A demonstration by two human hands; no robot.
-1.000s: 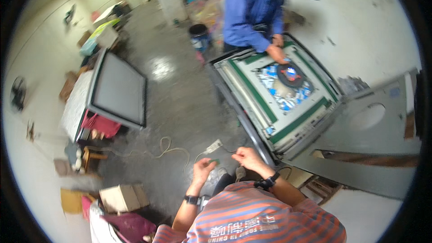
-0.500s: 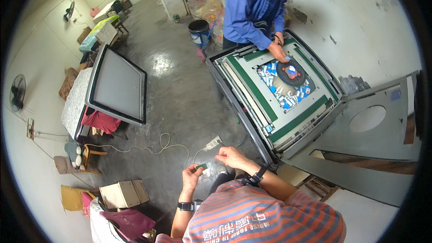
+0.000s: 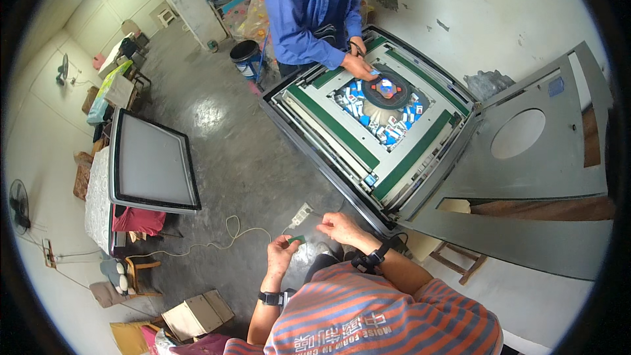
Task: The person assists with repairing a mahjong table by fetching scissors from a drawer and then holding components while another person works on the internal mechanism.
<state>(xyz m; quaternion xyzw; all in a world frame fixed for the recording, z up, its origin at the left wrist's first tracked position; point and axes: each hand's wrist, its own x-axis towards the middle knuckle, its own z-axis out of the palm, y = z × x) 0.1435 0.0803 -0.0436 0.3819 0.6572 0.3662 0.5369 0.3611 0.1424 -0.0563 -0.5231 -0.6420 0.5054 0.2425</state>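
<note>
In front of my body, my left hand (image 3: 280, 256) pinches a small flat green piece (image 3: 297, 240) between thumb and fingers. Just right of it, my right hand (image 3: 340, 227) hovers with its fingers drawn together; whatever is in them, if anything, is too small to make out. A little gap separates the two hands. Beyond them stands an opened automatic mahjong table (image 3: 358, 133) with green strips along its sides. Blue-and-white mahjong tiles (image 3: 393, 135) lie loose around its dark round centre disc (image 3: 386, 89).
Across the table a person in a blue shirt (image 3: 299, 13) reaches toward the disc. A raised grey panel (image 3: 460, 187) leans at the right. A power strip (image 3: 301, 214) and its cord lie on the floor. At the left, a grey framed board (image 3: 152, 164) tilts beside covered furniture.
My view has turned, so the room and mahjong table sit farther left in it. Both hands keep nearly the same pose, the green piece still in the left.
</note>
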